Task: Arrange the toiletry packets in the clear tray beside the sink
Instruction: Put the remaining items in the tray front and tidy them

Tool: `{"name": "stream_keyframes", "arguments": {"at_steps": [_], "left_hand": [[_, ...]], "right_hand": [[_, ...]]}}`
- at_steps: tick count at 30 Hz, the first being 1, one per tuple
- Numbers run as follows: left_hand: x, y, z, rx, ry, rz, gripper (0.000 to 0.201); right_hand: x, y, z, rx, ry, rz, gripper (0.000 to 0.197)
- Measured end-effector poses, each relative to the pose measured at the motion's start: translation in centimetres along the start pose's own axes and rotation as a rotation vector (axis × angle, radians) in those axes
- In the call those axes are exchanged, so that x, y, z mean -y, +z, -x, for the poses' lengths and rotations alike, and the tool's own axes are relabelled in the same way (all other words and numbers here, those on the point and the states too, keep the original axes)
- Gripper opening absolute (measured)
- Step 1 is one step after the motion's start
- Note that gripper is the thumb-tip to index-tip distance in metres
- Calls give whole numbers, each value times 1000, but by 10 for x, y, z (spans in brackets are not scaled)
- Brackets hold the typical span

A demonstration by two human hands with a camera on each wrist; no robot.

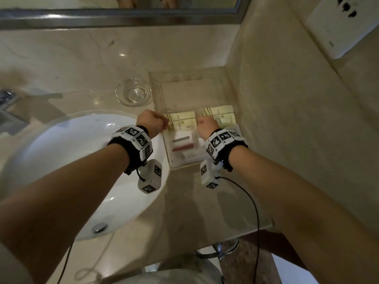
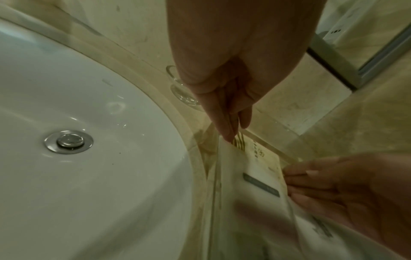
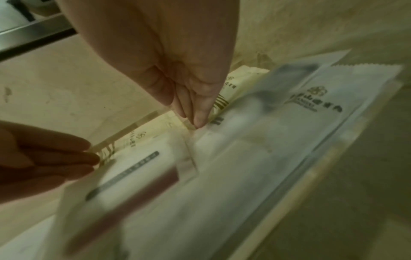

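The clear tray [image 1: 190,78] lies on the counter to the right of the sink [image 1: 82,160]. Two cream packets with gold stripes [image 1: 184,118] [image 1: 222,115] lie side by side across its middle. White packets with a grey and a red stripe [image 1: 182,142] sit in front of them. My left hand [image 1: 164,126] points straight fingers [image 2: 227,130] down onto the left edge of the left cream packet [image 2: 264,154]. My right hand [image 1: 200,121] touches, fingers [image 3: 200,117] straight, the gap between the two packet stacks. A white logo packet [image 3: 311,105] lies at the right.
A small glass bowl [image 1: 133,92] stands just left of the tray's far end. The marble wall [image 1: 287,99] rises right beside the tray, with a socket plate [image 1: 344,23] on it. The mirror frame [image 1: 123,16] runs along the back. A faucet [image 1: 8,107] is at far left.
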State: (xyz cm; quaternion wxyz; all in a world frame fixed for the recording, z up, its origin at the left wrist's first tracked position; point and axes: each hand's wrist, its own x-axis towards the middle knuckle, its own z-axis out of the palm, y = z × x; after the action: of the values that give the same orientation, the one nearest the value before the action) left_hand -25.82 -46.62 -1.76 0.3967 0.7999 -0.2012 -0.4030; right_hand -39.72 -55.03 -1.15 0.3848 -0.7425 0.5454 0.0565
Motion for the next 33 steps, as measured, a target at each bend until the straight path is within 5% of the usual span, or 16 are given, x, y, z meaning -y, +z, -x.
{"name": "stream_keyframes", "arguments": {"at_steps": [11, 16, 25, 29, 33], "left_hand": [[-2, -4, 8, 43, 26, -59, 34], [-9, 3, 16, 138, 47, -130, 40], [-6, 14, 33, 162, 82, -327, 33], [-4, 16, 35, 170, 80, -342, 31], [-4, 14, 37, 55, 88, -415, 28]], "right_hand": [[6, 3, 4, -5, 36, -83, 37], [-8, -2, 12, -162, -87, -63, 32], [-49, 2, 28, 1, -173, 189, 30], [-55, -1, 32, -200, -168, 120, 22], [-65, -17, 35, -434, 5, 143, 28]]}}
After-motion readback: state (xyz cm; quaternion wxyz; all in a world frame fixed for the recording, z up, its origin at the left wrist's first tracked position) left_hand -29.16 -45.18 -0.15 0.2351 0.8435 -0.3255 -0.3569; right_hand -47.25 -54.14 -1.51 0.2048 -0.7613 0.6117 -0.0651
